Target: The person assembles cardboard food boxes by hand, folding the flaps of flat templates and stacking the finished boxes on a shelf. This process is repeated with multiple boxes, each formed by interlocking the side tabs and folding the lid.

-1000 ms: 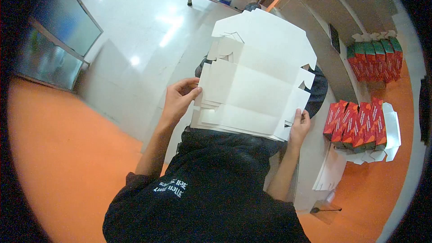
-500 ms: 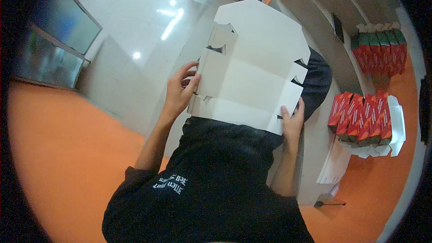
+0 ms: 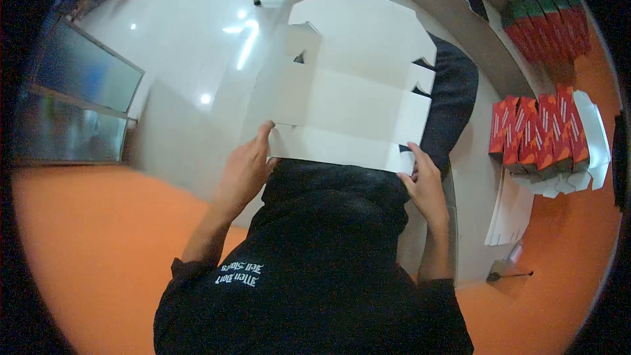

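Note:
A white cardboard box blank (image 3: 355,102) lies unfolded across my lap, creased across its width, with notched flaps along both sides. The thumb and fingers of my left hand (image 3: 246,167) close on its near left corner. At the near right corner, my right hand (image 3: 424,181) pinches the small end flap, thumb on the near side and fingers over the edge. The blank's far panel with cut corners stretches away from me, past my knees.
To the right, several red packets (image 3: 539,131) stand in an open white box (image 3: 595,138). Another row of red and green packets (image 3: 545,23) is farther back. White flat sheets (image 3: 509,213) lean below them. A phone-like dark object (image 3: 473,0) rests on the ledge. Glass panels (image 3: 89,92) stand at left.
My left hand has slid from the blank's left side down to its near left corner. The left side flaps now lie flatter. The right hand still holds the near right corner.

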